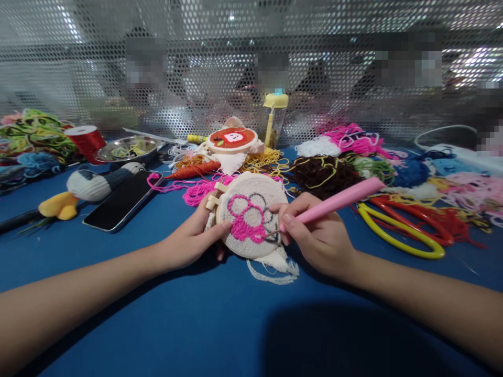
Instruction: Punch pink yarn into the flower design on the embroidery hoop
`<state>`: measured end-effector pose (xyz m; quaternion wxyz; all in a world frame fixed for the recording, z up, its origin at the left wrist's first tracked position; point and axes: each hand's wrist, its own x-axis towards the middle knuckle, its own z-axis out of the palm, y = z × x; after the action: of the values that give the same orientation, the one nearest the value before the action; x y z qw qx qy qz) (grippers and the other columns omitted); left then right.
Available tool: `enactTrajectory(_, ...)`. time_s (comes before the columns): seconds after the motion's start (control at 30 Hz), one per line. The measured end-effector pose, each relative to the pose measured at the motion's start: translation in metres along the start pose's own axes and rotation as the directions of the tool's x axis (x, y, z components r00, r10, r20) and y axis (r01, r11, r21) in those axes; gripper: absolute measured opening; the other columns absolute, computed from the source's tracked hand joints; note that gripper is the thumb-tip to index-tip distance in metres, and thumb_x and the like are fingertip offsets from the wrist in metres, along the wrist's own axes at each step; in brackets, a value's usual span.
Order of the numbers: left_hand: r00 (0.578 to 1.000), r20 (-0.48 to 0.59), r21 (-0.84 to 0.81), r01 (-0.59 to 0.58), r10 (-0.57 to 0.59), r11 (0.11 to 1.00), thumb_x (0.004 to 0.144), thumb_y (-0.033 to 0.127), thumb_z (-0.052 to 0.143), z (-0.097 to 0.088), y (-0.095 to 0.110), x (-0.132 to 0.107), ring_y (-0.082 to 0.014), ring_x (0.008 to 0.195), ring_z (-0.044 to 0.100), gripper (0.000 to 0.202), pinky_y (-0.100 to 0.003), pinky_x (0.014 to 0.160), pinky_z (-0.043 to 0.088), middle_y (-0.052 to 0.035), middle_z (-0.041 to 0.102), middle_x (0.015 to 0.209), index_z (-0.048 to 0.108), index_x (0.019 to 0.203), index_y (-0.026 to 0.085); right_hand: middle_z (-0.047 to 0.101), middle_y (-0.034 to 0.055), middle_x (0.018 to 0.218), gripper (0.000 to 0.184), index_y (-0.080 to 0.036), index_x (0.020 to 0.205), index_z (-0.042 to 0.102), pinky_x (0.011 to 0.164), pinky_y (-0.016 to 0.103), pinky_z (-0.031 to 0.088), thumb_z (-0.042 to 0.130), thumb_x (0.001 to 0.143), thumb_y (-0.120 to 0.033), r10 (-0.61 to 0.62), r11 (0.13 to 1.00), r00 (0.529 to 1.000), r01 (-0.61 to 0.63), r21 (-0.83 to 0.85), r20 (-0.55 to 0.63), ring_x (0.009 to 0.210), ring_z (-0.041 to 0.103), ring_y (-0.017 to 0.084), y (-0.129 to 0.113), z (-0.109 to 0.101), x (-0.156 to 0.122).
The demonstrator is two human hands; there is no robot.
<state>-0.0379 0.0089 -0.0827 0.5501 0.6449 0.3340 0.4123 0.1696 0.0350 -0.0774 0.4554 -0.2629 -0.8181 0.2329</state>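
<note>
In the middle of the head view, my left hand point(198, 230) grips the left edge of an embroidery hoop point(251, 214), near its screw clamp. White cloth stretched in it carries a flower outline, its lower petals filled with bright pink loops. Between the fingers of my right hand point(320, 235) is a pink punch needle point(338, 201). Its thin metal tip meets the cloth by the lower right petal. Pink yarn point(200, 191) lies behind the hoop, and frayed cloth point(281, 264) hangs from its lower edge.
A black phone point(121, 201) and yellow-handled scissors point(401, 230) flank my hands. Behind are a second hoop point(232, 139) with red stitching, a metal dish point(128, 149), a red spool point(85, 142), a clear bottle point(277, 120) and brown yarn point(320, 173). A perforated metal screen point(204, 68) closes the back.
</note>
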Motion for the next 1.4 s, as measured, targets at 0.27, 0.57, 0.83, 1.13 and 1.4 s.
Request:
enactTrajectory(0.27, 0.999, -0.019, 0.022, 0.042, -0.042, 0.999, 0.083, 0.025, 0.042, 0.001, 0.001, -0.001, -0.0048, 0.045, 0.049, 0.034, -0.019, 0.042, 0.047, 0.0040, 0.046, 0.071, 0.024, 0.112, 0.023, 0.045, -0.0028, 0.058, 0.014, -0.019, 0.068, 0.044, 0.065, 0.029, 0.046, 0.047, 0.080, -0.026, -0.057, 0.995, 0.997, 0.060, -0.078, 0.046, 0.059, 0.051, 0.011, 0.001, 0.001, -0.001)
enactTrajectory(0.57, 0.999, -0.014, 0.023, 0.041, -0.040, 0.999, 0.083, 0.026, 0.042, 0.001, 0.002, -0.001, -0.0047, 0.044, 0.050, 0.031, -0.019, 0.042, 0.046, 0.0043, 0.047, 0.070, 0.026, 0.109, 0.022, 0.047, -0.0011, 0.059, 0.024, -0.018, 0.065, 0.044, 0.057, 0.024, 0.043, 0.046, 0.081, -0.035, -0.066, 0.978, 0.991, 0.087, -0.187, 0.117, 0.063, 0.053, 0.012, 0.004, -0.002, -0.001)
enactTrajectory(0.83, 0.999, -0.004, 0.024, 0.034, -0.034, 0.999, 0.084, 0.025, 0.041, 0.002, 0.002, 0.000, -0.0050, 0.044, 0.050, 0.031, -0.019, 0.042, 0.046, 0.0044, 0.047, 0.069, 0.025, 0.110, 0.023, 0.048, -0.0017, 0.056, 0.020, -0.018, 0.061, 0.043, 0.056, 0.025, 0.042, 0.047, 0.079, -0.027, -0.056, 0.968, 0.986, 0.092, -0.232, 0.158, 0.053, 0.048, 0.009, -0.004, 0.000, 0.002)
enactTrajectory(1.13, 1.000, -0.010, 0.046, 0.024, -0.024, 0.999, 0.083, 0.025, 0.041, 0.001, 0.003, -0.002, -0.0051, 0.044, 0.050, 0.032, -0.018, 0.041, 0.046, 0.0041, 0.047, 0.069, 0.024, 0.110, 0.022, 0.044, -0.0028, 0.055, 0.015, -0.018, 0.062, 0.043, 0.065, 0.026, 0.041, 0.048, 0.076, -0.019, -0.255, 0.921, 0.928, 0.318, -0.224, 0.272, 0.056, 0.042, 0.009, -0.008, -0.001, 0.004)
enactTrajectory(1.4, 1.000, -0.021, 0.057, 0.024, -0.023, 0.998, 0.083, 0.024, 0.042, 0.003, 0.005, 0.000, -0.0049, 0.044, 0.049, 0.033, -0.019, 0.041, 0.046, 0.0039, 0.046, 0.070, 0.025, 0.110, 0.021, 0.036, -0.0059, 0.049, 0.021, -0.019, 0.055, 0.039, 0.079, 0.029, 0.035, 0.042, 0.077, -0.018, -0.347, 0.776, 0.862, 0.486, -0.403, 0.371, 0.050, 0.034, 0.008, 0.003, 0.005, 0.004)
